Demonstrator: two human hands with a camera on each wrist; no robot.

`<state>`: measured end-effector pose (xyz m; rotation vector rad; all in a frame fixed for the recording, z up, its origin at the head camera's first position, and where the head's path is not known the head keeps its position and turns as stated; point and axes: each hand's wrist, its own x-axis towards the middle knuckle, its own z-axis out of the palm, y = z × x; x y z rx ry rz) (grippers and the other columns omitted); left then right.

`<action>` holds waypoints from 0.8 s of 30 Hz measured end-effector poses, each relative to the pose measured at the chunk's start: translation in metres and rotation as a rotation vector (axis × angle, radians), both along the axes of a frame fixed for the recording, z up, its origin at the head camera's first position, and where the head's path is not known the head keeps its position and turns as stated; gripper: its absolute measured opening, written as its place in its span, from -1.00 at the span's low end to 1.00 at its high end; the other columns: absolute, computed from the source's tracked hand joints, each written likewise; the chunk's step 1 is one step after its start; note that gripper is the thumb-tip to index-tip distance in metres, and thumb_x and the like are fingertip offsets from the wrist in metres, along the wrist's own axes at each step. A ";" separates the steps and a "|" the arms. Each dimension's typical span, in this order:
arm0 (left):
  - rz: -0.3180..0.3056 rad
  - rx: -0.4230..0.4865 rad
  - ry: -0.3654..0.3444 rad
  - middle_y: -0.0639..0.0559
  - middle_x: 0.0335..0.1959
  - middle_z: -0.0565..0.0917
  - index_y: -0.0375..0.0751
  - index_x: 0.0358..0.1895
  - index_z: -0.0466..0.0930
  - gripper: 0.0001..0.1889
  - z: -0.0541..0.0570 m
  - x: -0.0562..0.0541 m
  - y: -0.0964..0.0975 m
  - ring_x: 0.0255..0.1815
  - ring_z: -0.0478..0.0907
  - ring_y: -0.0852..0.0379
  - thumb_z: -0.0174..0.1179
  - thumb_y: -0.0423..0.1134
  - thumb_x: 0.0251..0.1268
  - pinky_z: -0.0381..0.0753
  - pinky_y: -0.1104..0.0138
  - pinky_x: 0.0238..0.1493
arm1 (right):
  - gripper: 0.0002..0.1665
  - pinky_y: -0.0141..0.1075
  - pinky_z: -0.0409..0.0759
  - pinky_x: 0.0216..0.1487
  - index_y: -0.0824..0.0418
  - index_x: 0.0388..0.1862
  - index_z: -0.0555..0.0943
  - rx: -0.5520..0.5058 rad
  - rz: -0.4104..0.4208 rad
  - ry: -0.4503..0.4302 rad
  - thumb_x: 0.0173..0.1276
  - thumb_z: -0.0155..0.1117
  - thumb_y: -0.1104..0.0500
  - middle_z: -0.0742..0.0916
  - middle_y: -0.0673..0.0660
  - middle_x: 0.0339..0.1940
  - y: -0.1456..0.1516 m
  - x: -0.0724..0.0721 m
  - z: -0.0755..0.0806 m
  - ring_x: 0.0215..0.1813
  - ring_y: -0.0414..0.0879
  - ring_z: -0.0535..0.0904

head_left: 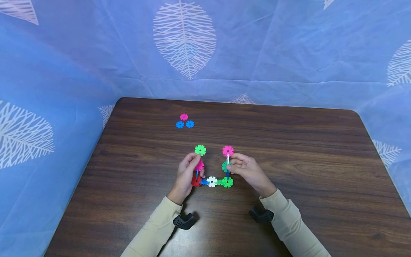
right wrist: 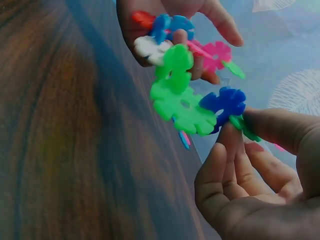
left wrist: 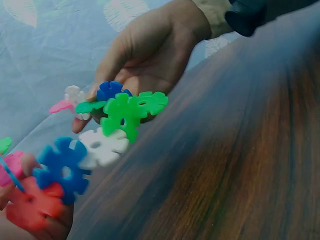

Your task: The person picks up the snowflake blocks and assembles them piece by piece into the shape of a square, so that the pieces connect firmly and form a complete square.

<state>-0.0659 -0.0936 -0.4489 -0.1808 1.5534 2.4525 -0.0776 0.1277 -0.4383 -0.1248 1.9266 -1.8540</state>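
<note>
A U-shaped chain of interlocking plastic snowflake discs is held up between both hands. White disc (head_left: 212, 181) sits mid-bottom, with a red disc (head_left: 196, 181) at the left corner and a light green disc (head_left: 227, 182) at the right. My left hand (head_left: 183, 176) grips the left side around the pink disc (head_left: 199, 165), below a green end disc (head_left: 200, 150). With thumb and fingers, my right hand (head_left: 248, 173) pinches the darker green disc (right wrist: 244, 128) on the right side, beside a blue disc (right wrist: 226, 106). Above that, a white disc seen edge-on carries a pink end disc (head_left: 228, 150).
Further back on the brown wooden table (head_left: 305, 150) lie loose discs: a pink one (head_left: 184, 116) and two blue ones (head_left: 180, 124). A blue cloth with white leaf prints (head_left: 184, 39) hangs behind the table. Each wrist wears a black camera (head_left: 185, 221).
</note>
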 end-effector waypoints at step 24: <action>0.082 -0.132 0.083 0.05 -0.60 0.38 -0.37 -0.17 0.36 -0.73 0.002 -0.005 0.005 -0.76 0.14 0.28 -0.23 -0.21 0.52 0.09 0.52 -0.75 | -0.41 -0.36 0.61 -0.12 0.35 0.30 0.33 0.049 0.056 -0.002 0.40 0.17 0.09 0.63 0.14 -0.03 0.004 -0.001 -0.001 -0.17 -0.29 0.58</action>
